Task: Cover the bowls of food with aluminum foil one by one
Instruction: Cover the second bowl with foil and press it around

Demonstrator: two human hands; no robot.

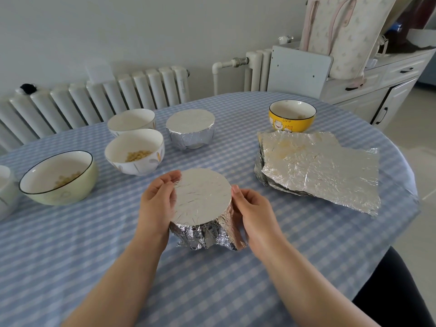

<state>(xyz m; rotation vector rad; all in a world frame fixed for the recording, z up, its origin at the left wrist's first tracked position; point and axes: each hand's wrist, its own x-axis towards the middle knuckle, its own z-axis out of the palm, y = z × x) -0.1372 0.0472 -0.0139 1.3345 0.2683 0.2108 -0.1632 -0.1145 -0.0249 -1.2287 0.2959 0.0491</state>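
Observation:
A foil-wrapped bowl (203,201) stands on the blue checked table in front of me. My left hand (158,204) cups its left side, fingers curled over the rim. My right hand (252,208) presses the foil against its right side, thumb at the rim. A second foil-covered bowl (190,128) sits further back. Uncovered bowls hold food: a pale green one (59,178) at the left, a white one (134,152) with yellow pieces, another white one (131,122) behind it, and a yellow cat-print bowl (292,116) at the back right. A stack of foil sheets (318,166) lies at the right.
Part of another white bowl (6,192) shows at the far left edge. The table (212,279) is round, with its edge curving off at the right. A radiator (94,102) lines the wall behind, and a white cabinet (377,86) stands at the back right.

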